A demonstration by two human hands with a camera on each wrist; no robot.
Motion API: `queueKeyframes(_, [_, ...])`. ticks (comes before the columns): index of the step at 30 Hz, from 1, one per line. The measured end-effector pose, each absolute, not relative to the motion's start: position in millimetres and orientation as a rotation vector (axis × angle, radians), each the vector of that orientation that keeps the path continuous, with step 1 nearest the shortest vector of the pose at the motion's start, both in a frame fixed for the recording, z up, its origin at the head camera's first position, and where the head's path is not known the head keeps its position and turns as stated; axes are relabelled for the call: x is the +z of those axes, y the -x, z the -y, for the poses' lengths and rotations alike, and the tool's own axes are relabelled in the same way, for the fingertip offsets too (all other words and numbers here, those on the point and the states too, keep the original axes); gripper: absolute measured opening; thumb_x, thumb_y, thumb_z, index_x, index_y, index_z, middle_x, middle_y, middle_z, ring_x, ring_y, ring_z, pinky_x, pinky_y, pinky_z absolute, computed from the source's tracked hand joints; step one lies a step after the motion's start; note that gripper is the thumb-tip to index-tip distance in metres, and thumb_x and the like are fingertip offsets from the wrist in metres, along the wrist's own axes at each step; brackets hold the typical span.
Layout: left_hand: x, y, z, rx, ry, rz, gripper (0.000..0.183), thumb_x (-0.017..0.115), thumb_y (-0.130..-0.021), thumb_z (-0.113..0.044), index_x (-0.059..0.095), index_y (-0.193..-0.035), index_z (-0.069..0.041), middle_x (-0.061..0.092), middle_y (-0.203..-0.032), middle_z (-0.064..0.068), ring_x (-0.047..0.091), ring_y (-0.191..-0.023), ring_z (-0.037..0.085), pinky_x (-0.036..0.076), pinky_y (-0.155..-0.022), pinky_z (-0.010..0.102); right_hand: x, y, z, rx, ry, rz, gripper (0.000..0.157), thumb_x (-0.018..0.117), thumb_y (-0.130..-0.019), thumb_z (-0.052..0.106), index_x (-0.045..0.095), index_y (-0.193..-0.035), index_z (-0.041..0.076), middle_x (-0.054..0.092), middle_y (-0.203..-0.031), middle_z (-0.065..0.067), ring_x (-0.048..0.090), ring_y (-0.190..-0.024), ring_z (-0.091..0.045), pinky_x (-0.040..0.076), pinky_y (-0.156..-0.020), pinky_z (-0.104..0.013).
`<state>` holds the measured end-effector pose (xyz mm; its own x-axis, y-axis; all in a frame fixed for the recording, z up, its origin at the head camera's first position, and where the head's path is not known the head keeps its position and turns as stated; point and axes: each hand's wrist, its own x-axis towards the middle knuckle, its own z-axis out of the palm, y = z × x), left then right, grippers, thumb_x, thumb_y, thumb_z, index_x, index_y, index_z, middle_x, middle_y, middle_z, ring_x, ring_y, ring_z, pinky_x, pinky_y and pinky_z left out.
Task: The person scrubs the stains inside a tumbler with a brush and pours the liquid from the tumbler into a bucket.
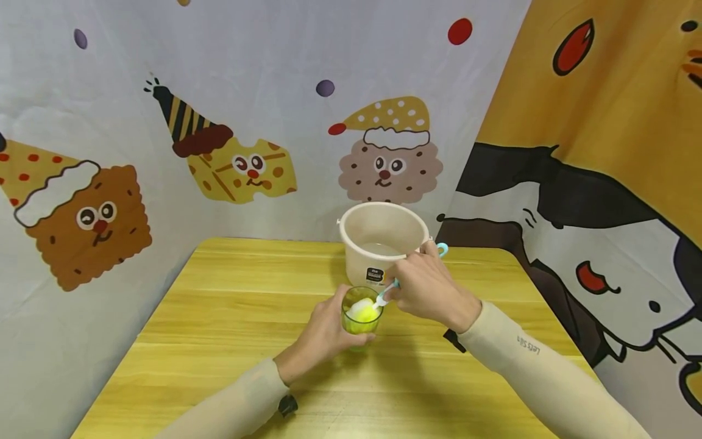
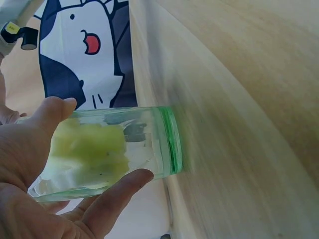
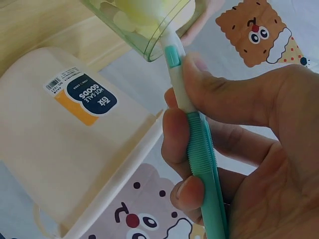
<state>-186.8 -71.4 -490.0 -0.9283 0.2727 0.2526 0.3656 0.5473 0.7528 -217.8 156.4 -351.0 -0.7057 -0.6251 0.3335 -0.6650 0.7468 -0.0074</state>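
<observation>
My left hand (image 1: 328, 329) grips a clear greenish glass (image 2: 144, 142) from the side, thumb and fingers around it. In the head view the glass stands upright just above or on the table; which, I cannot tell. Inside it sits the yellow-and-white sponge head (image 1: 363, 311) of a cup brush. My right hand (image 1: 430, 286) holds that brush by its teal and white handle (image 3: 202, 149), fingers curled round the ribbed grip. The handle slants up and right out of the glass mouth. In the left wrist view the sponge shows through the glass wall, short of the base.
Behind the glass stands a cream bucket (image 1: 356, 259) with a dark label and a little water-like liquid at its bottom. The wooden table (image 1: 247, 305) ends at a cartoon-printed curtain (image 1: 263, 73) behind and at the right.
</observation>
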Motion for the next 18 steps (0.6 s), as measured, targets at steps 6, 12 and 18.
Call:
queueKeyframes(6, [-490.0, 187.0, 71.8, -1.346, 0.559, 2.669, 0.090, 0.108, -0.085, -0.034, 0.055, -0.155, -0.016, 0.080, -0.144, 0.008, 0.082, -0.126, 0.026, 0.071, -0.103, 0.040, -353.3, 217.9, -156.8, 0.224, -0.953, 2.639, 0.024, 0.110, -0.077, 0.018, 0.086, -0.078, 0.023, 0.084, -0.081, 0.008, 0.076, -0.106, -0.030, 0.041, -0.101, -0.059])
queueKeyframes(12, [-489.4, 187.0, 71.3, -1.351, 0.548, 2.669, 0.091, 0.109, -0.084, -0.031, 0.055, -0.156, -0.016, 0.080, -0.144, 0.010, 0.082, -0.127, 0.028, 0.071, -0.105, 0.043, -354.4, 218.4, -158.0, 0.253, -0.940, 2.633, 0.027, 0.108, -0.078, 0.015, 0.083, -0.078, 0.023, 0.083, -0.081, 0.011, 0.075, -0.108, -0.030, 0.042, -0.105, -0.062])
queueKeyframes(18, [-489.2, 186.9, 71.2, -1.347, 0.549, 2.675, 0.091, 0.108, -0.084, -0.034, 0.055, -0.155, -0.016, 0.080, -0.144, 0.010, 0.082, -0.127, 0.028, 0.071, -0.106, 0.043, -353.8, 216.8, -160.5, 0.250, -0.924, 2.630, 0.027, 0.109, -0.079, 0.018, 0.082, -0.081, 0.023, 0.084, -0.084, 0.010, 0.076, -0.113, -0.031, 0.042, -0.105, -0.060])
